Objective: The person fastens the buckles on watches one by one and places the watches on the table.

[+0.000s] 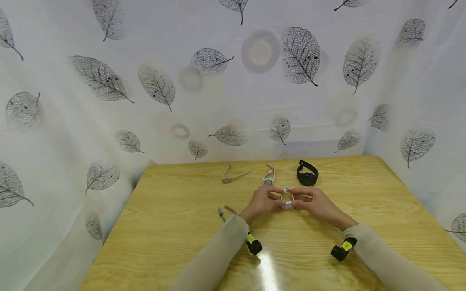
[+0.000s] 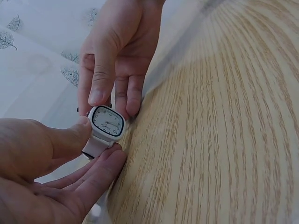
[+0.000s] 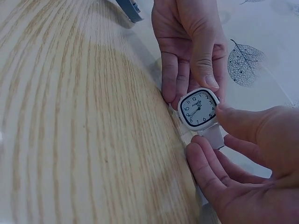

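Left of the desk's (image 1: 156,230) middle, we see a grey strap (image 1: 221,214), partly hidden by a sleeve (image 1: 218,256); beyond it, toward the far edge, sits a beige watch (image 1: 226,180). Next, near that edge, a white watch (image 1: 268,182) rests just beyond our left hand (image 1: 262,202). Both hands pinch a second white watch (image 1: 288,205) between them, nearly mid-desk, squarish dial (image 3: 198,108) facing us. Farther right, a black watch (image 1: 307,178) sits near the far edge, beyond our right hand (image 1: 320,204).
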`<act>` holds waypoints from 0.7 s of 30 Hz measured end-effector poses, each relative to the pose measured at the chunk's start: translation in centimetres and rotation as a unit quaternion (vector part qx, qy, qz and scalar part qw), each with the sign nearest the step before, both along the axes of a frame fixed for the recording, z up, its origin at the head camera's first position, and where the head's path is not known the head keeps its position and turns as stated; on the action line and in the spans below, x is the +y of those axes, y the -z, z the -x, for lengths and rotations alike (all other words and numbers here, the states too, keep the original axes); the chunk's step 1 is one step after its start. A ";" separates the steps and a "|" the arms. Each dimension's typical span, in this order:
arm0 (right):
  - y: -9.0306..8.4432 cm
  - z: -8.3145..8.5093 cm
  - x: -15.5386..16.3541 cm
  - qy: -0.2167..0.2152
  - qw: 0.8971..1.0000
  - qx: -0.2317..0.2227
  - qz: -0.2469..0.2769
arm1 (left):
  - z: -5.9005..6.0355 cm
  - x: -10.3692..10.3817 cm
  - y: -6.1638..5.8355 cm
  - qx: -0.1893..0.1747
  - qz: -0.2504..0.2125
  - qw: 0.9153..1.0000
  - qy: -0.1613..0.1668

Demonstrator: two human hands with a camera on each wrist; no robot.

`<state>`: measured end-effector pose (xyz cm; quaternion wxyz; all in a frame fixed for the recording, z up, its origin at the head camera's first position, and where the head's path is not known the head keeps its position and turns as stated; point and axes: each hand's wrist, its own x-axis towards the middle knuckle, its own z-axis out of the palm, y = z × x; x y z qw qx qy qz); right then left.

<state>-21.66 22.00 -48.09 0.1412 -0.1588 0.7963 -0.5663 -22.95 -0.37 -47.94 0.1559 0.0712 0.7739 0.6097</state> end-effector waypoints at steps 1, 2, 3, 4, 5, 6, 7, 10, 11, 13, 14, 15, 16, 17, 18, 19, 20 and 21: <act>0.0 0.0 0.0 -0.002 1.000 -0.001 0.000 | 0.0 0.0 0.0 -0.002 0.000 1.000 0.000; 0.0 0.0 0.0 -0.005 1.000 -0.006 0.004 | 0.0 -0.1 0.0 -0.003 -0.001 1.000 0.002; -0.1 0.0 0.0 -0.007 1.000 -0.008 0.005 | 0.0 -0.1 0.0 -0.003 -0.001 1.000 0.004; -0.1 0.1 -0.1 -0.009 1.000 -0.011 0.007 | 0.0 -0.1 0.0 -0.002 0.000 1.000 0.006; -0.2 0.1 -0.1 -0.012 1.000 -0.013 0.008 | 0.0 -0.1 0.0 -0.001 0.001 1.000 0.008; -0.2 0.1 -0.1 -0.014 1.000 -0.016 0.010 | 0.1 -0.2 0.0 0.001 0.004 1.000 0.010; -0.2 0.2 0.0 -0.015 1.000 -0.017 0.010 | 0.1 -0.2 0.0 0.004 0.008 1.000 0.012; -0.3 0.3 0.0 -0.016 1.000 -0.025 0.009 | 0.2 -0.1 0.0 0.005 0.017 1.000 0.015; -0.2 0.4 0.0 -0.015 0.999 -0.027 0.009 | 0.2 -0.1 0.0 0.004 0.021 1.000 0.014; -0.2 0.5 0.1 -0.013 0.999 -0.031 0.005 | 0.3 0.0 0.0 0.002 0.028 1.000 0.014; -0.1 0.6 0.1 -0.010 0.999 -0.034 0.004 | 0.4 0.0 0.0 0.001 0.031 0.999 0.013; -0.1 0.6 0.0 -0.009 0.999 -0.036 0.001 | 0.4 0.0 0.0 0.000 0.034 0.999 0.013; -0.1 0.6 0.0 -0.009 0.999 -0.036 -0.003 | 0.4 0.0 0.0 0.001 0.038 0.999 0.012; 0.0 0.7 0.0 -0.010 0.999 -0.036 -0.007 | 0.4 0.0 0.0 0.003 0.041 0.999 0.012; 0.0 0.7 0.0 -0.007 0.999 -0.037 -0.011 | 0.4 0.0 0.0 0.004 0.044 0.999 0.012; -0.1 0.7 0.0 -0.007 0.999 -0.037 -0.013 | 0.4 0.0 0.0 0.006 0.046 0.999 0.011; -0.1 0.8 -0.1 -0.007 0.999 -0.035 -0.017 | 0.3 0.0 0.0 0.010 0.050 0.999 0.011; -0.1 0.9 -0.1 -0.010 0.999 -0.031 -0.021 | 0.3 0.0 0.0 0.014 0.053 0.998 0.012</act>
